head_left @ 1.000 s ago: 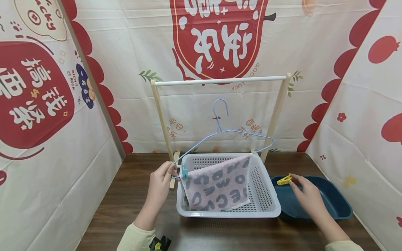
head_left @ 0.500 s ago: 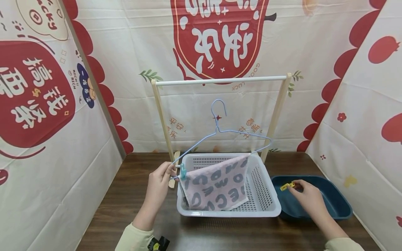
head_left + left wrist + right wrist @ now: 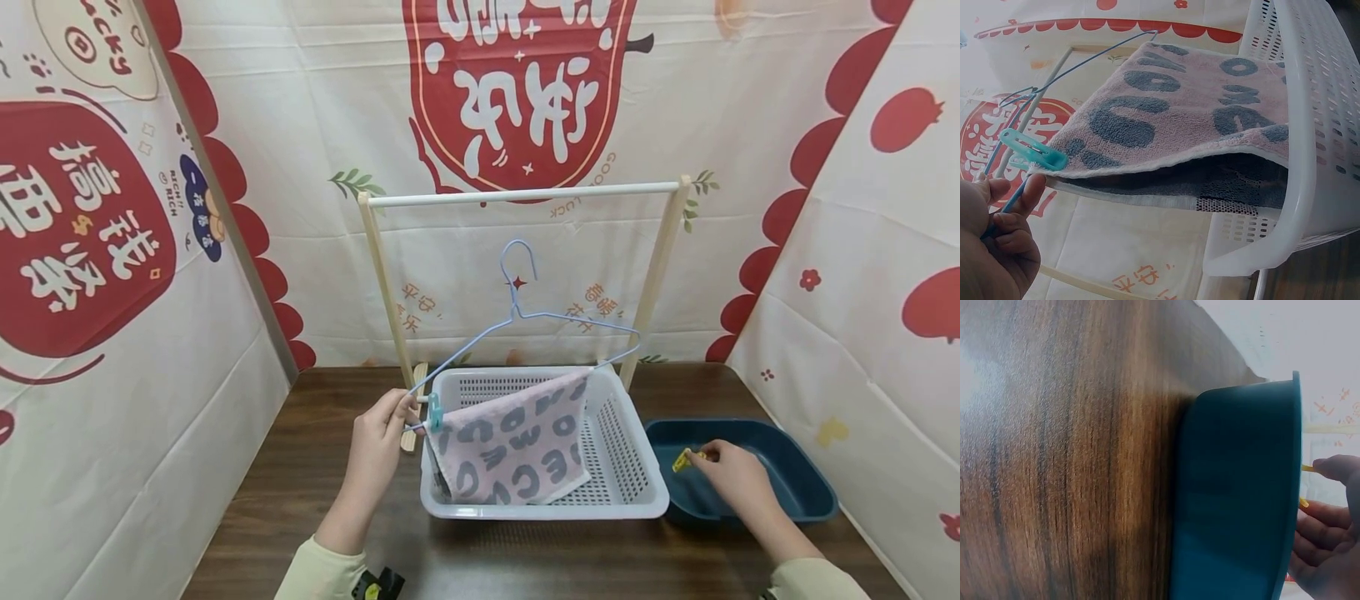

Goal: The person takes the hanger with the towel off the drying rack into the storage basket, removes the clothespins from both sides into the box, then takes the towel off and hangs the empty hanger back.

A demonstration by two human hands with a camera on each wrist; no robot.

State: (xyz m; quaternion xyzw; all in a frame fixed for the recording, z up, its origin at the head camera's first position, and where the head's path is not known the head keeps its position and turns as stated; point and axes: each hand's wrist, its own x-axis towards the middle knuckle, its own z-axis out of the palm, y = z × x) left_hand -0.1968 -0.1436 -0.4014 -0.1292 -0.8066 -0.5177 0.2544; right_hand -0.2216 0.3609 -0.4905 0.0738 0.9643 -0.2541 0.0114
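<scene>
Okay, so got a pale blue wire hanger [image 3: 515, 309] pinched at its left corner by the left hand [image 3: 380, 433], held up in front of the pale wooden rack [image 3: 525, 195] and over the white basket [image 3: 547, 512]. Runs lengthwise left to right, but tilted: lower at the pinched corner, higher at the right one in the head view. Points its hook upward, curling over to the right at the tip. Also carries a pink towel [image 3: 517, 446] with grey letters, folded over the lower wire and dipping into the basket. Got a teal clothespin [image 3: 435, 412] clamped near the left end, right beside those fingers, standing roughly upright in the head view.

Meanwhile, got a yellow clothespin [image 3: 681, 460] pinched between thumb and fingers of the right hand [image 3: 738, 479], over the blue basin [image 3: 798, 479]. Slants in the head view, aimed down and left, away from the palm. Shows only two yellow bits past the basin's rim from the right wrist. Can't tell whether its biting end gapes. Got basket and basin sitting just beside each other on a brown wood-grain desk [image 3: 300, 483].
</scene>
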